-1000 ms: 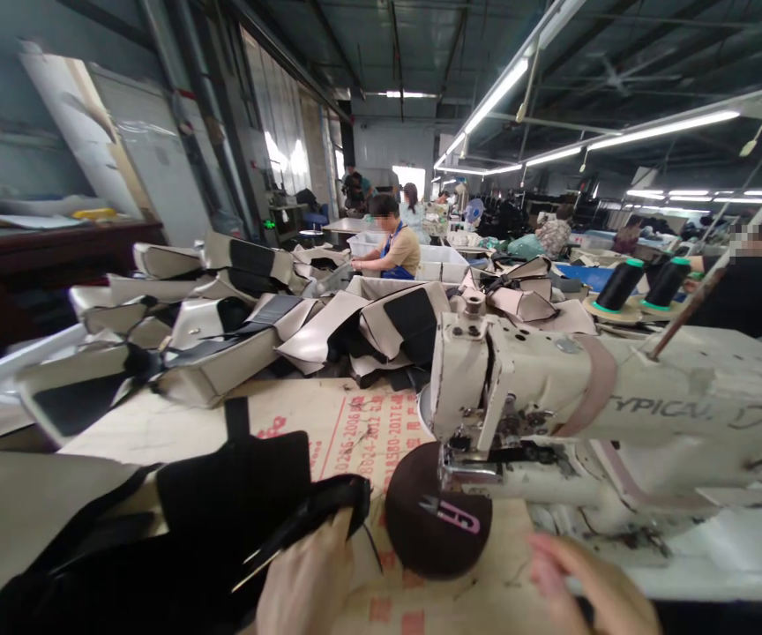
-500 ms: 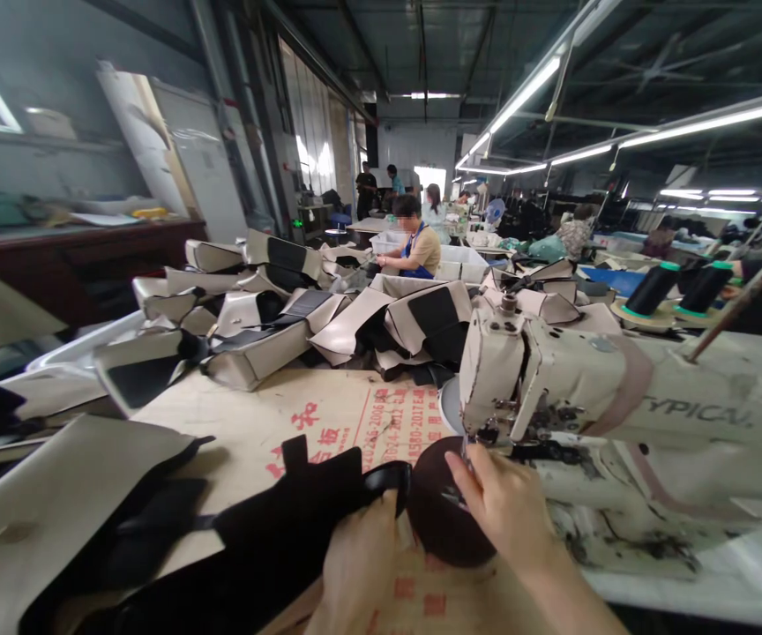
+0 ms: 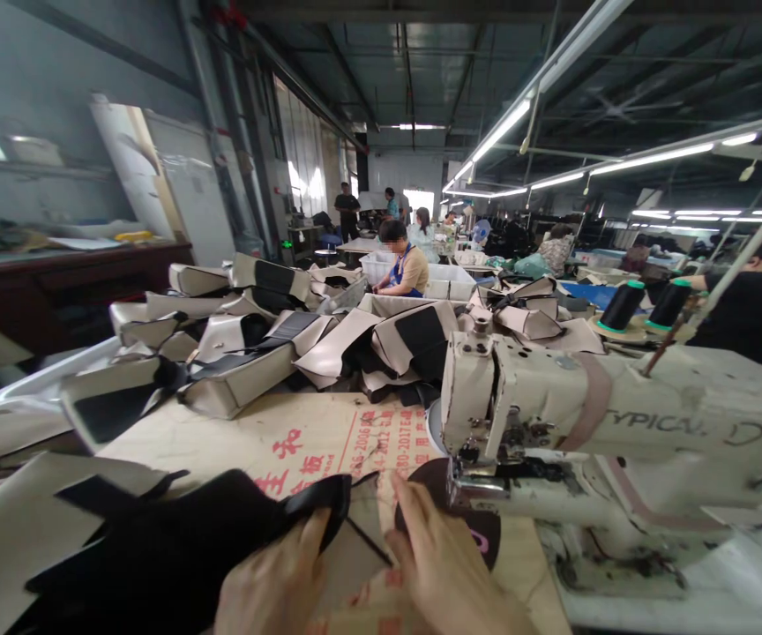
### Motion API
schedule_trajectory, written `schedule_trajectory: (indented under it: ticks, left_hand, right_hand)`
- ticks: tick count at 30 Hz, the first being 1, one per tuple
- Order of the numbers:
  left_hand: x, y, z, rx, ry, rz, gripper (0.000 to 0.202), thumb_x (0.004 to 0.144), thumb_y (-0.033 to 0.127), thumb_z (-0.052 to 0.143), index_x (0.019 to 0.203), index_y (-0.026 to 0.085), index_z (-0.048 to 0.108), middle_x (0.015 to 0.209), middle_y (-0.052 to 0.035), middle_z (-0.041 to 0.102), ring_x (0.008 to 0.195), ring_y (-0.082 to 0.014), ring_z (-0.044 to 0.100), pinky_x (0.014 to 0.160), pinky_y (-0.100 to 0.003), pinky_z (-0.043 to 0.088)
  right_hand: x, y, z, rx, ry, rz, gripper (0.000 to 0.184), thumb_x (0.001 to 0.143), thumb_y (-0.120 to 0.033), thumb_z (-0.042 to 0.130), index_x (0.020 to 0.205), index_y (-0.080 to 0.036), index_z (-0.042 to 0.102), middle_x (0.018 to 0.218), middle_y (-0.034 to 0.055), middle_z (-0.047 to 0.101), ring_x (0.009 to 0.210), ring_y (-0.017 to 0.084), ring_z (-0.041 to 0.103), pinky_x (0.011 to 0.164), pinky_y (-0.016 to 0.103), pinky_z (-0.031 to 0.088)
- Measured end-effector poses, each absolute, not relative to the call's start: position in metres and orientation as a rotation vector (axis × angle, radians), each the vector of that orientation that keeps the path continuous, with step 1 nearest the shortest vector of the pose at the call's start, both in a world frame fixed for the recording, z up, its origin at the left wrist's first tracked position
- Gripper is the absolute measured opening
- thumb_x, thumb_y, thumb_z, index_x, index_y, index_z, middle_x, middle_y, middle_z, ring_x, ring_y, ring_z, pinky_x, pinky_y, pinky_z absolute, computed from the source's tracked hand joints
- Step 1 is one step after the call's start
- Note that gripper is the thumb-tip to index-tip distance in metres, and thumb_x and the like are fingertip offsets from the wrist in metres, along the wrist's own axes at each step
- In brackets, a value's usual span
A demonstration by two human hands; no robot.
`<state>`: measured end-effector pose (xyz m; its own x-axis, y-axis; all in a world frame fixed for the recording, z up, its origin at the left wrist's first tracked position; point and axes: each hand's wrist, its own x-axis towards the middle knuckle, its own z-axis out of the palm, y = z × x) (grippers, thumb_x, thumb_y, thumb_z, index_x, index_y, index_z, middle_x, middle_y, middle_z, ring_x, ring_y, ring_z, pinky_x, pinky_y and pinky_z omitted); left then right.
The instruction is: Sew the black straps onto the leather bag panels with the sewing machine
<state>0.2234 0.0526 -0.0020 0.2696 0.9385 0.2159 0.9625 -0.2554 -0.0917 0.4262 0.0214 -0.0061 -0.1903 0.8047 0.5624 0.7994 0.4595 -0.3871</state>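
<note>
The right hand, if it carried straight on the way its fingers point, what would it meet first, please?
Most likely the dark round pad under the sewing machine head: the right hand points up and right with its fingertips at the pad's edge. Depth is unclear.

The left hand (image 3: 281, 586) pinches the folded edge of a black fabric piece (image 3: 175, 547) on the bench (image 3: 222, 437). Just right of that grip, the right hand (image 3: 447, 569) rests with fingers spread on a dark round pad (image 3: 487, 534) under the sewing machine (image 3: 619, 423).
</note>
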Motion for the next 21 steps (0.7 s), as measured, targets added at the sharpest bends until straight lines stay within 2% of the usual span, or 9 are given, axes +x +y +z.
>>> schedule_trajectory:
  ticks: [2, 4, 10, 13, 17, 21]
  left_hand:
    - [0.248, 0.056, 0.02, -2.369, -1.664, -0.241, 0.042, 0.075, 0.011, 0.039, 0.11, 0.02, 0.059, 0.083, -0.0056, 0.07, 0.068, -0.0189, 0.065, 0.059, -0.027, 0.046]
    - [0.275, 0.063, 0.043, -2.401, -1.565, -0.29, 0.041, 0.074, 0.009, 0.039, 0.108, 0.021, 0.059, 0.078, -0.0041, 0.069, 0.064, -0.018, 0.064, 0.057, -0.026, 0.044]
    - [0.328, 0.097, 0.075, -2.506, -1.406, -0.277, 0.035, 0.079, 0.01, 0.035, 0.106, 0.017, 0.056, 0.073, -0.0045, 0.067, 0.063, -0.0222, 0.064, 0.051, -0.028, 0.041]
    - [0.32, 0.106, 0.064, -2.686, -1.293, -0.178, 0.026, 0.078, 0.01, 0.039, 0.095, 0.018, 0.057, 0.074, -0.0039, 0.067, 0.066, -0.0215, 0.064, 0.051, -0.026, 0.039]
    - [0.282, 0.092, 0.032, -2.73, -1.316, -0.124, 0.02, 0.077, 0.004, 0.041, 0.083, 0.019, 0.054, 0.069, 0.0, 0.065, 0.062, -0.0152, 0.062, 0.05, -0.024, 0.032]
    - [0.247, 0.051, 0.0, -2.86, -0.94, -0.081, 0.012, 0.084, 0.012, 0.044, 0.078, 0.02, 0.051, 0.064, 0.0028, 0.061, 0.053, -0.0117, 0.054, 0.049, -0.027, 0.027]
  right_hand:
    - [0.436, 0.035, -0.003, -1.296, -1.829, 0.061, 0.023, 0.092, -0.025, 0.036, 0.102, -0.017, 0.055, 0.091, 0.0061, 0.06, 0.08, 0.015, 0.06, 0.07, 0.023, 0.048]
    - [0.447, 0.044, -0.003, -1.264, -1.631, -0.011, 0.022, 0.092, -0.024, 0.036, 0.087, -0.017, 0.056, 0.079, 0.0039, 0.06, 0.073, 0.013, 0.059, 0.068, 0.022, 0.047]
    - [0.447, 0.058, -0.009, -1.364, -1.127, -0.282, 0.017, 0.087, -0.028, 0.051, 0.08, -0.014, 0.06, 0.066, 0.0036, 0.063, 0.056, 0.012, 0.058, 0.056, 0.019, 0.042]
    - [0.438, 0.059, -0.009, -1.445, -1.14, -0.254, 0.024, 0.087, -0.03, 0.049, 0.071, -0.015, 0.059, 0.056, 0.0015, 0.058, 0.048, 0.011, 0.054, 0.05, 0.019, 0.038]
    - [0.434, 0.034, -0.025, -1.419, -1.332, -0.16, 0.028, 0.088, -0.03, 0.045, 0.065, -0.016, 0.056, 0.046, -0.0017, 0.048, 0.04, 0.009, 0.046, 0.044, 0.019, 0.033]
    - [0.445, -0.004, -0.057, -1.287, -1.525, -0.003, 0.024, 0.088, -0.028, 0.046, 0.074, -0.017, 0.062, 0.059, 0.0023, 0.058, 0.047, 0.01, 0.052, 0.05, 0.017, 0.04]
